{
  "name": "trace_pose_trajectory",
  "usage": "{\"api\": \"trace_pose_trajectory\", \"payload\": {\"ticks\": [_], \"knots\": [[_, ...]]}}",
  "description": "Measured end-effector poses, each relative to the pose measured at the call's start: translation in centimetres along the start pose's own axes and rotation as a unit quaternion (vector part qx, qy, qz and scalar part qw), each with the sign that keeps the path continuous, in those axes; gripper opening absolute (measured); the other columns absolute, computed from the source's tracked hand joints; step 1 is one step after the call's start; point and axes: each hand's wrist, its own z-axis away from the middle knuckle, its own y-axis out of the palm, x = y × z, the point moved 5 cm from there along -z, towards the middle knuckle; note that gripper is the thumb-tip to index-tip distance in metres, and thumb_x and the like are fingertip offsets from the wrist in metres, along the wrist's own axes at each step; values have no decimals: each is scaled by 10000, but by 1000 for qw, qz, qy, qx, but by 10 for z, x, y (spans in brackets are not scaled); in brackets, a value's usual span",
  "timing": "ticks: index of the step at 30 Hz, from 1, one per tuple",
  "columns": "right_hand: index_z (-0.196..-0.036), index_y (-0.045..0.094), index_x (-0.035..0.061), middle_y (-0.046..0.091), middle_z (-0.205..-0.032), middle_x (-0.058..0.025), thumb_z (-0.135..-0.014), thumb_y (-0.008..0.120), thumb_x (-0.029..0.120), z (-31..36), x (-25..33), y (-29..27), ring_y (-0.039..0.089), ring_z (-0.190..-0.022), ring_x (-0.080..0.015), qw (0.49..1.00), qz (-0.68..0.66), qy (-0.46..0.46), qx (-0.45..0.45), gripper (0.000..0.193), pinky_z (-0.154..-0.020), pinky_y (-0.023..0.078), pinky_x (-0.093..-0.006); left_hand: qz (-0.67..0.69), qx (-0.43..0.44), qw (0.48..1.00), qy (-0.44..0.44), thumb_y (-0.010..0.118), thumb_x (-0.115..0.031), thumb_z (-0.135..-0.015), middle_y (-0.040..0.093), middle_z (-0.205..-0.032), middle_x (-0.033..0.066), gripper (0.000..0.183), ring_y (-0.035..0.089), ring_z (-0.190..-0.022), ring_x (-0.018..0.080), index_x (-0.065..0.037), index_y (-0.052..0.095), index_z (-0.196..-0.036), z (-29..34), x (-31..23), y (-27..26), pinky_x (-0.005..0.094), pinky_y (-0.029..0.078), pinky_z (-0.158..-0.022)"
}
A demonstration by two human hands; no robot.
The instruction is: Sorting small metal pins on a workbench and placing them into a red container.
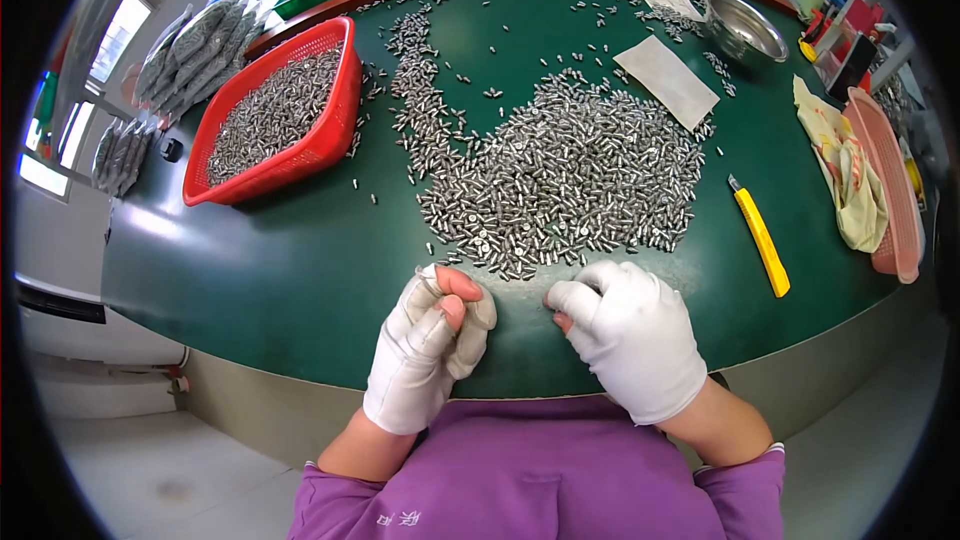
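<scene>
One green table (pixel 300 275): bears the pile (pixel 560 175) of small silvery metal parts, which trails off along its left.
Pile: thins at its near edge; drawing a few parts at a time from there, I judge, would stop slides and let each one turn between the fingertips.
Red basket (pixel 347 105): left of the pile, well filled with similar parts.
Pink basket (pixel 893 205): well right of the pile, a cream cloth (pixel 845 175) against it.
Right hand (pixel 642 340): gloved, just nearer than the pile; grip narrow, fingers curled toward the thumb; cannot tell if a part is inside.
Left hand (pixel 425 350): just nearer than the pile's left; bare tips almost together, contents unclear.
Metal bowl (pixel 745 25): beyond the pile's far right.
Pale card (pixel 668 82): over the pile's far-right edge, hiding parts.
Yellow cutter (pixel 762 243): right of the pile, likeliest to snag a sweeping hand.
</scene>
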Motion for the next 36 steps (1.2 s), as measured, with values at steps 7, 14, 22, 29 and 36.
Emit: {"api": "trace_pose_trajectory", "payload": {"ticks": [7, 14, 22, 29, 36], "knots": [[-914, 660, 122, 601, -833, -50, -754, 717, 108, -1, -2, 0, 614, -790, -264, 999, -23, 33, 0, 171, -688, 511, -380, -63, 5, 998, -24, 599, -286, -985, 581, -885, 48, 245, 390, -539, 56, -75, 516, -1079, 2, 1, 3, 199, 296, -484], [-869, 611, 121, 564, -814, -56, -781, 666, 154, 0, 7, 4, 605, -745, -248, 1000, -13, -14, -12, 109, -643, 522, -367, -76, -8, 997, 9, 618, -331, -975, 491, -768, 21, 277, 299, -506, 49, -86, 530, -1067, 1, 0, 6, 206, 229, -456], [-887, 625, 111, 580, -844, -71, -799, 691, 141, 4, -1, -1, 617, -743, -252, 990, -131, 5, -45, 114, -605, 513, -375, -108, -2, 992, -57, 586, -194, -985, 590, -873, 24, 141, 416, -555, 47, -79, 542, -1052, 5, -5, 11, 192, 319, -485], [-956, 681, 85, 610, -891, -95, -763, 765, 29, 11, -4, -4, 632, -717, -250, 898, -433, 64, -47, 217, -638, 507, -342, -124, 55, 980, -148, 677, -175, -939, 595, -838, -43, 196, 468, -654, 23, -71, 599, -1085, 9, 2, 25, 181, 378, -573], [-965, 688, 120, 608, -901, -75, -713, 770, 51, 11, -8, -18, 614, -804, -272, 933, -351, 34, -77, 273, -696, 502, -387, -148, 28, 984, -95, 697, -87, -907, 597, -845, -28, 152, 498, -700, 31, -50, 596, -1014, 8, 1, 32, 195, 421, -619]]}}
